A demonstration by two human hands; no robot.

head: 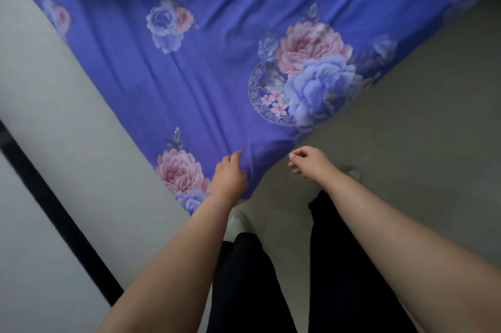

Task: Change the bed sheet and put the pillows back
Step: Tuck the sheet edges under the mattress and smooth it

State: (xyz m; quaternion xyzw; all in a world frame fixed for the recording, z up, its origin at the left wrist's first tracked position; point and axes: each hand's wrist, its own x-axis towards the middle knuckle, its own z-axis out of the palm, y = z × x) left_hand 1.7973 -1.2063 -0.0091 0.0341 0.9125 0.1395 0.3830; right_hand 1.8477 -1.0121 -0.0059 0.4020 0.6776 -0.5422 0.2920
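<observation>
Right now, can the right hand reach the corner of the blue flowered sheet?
Probably yes. The right hand hovers over the floor just beside the sheet corner, with nothing between them; the left hand lies on the sheet.

bare forearms (173, 259), black trousers (244, 278), pale slippers (236, 220)

Bed sheet (217, 66): blue w/ pink-blue floral print, wrinkled, spread over bed corner. L hand (229, 178) fingers resting on sheet edge. R hand (309, 161) loosely curled, just beside corner, over floor (406, 129).
</observation>
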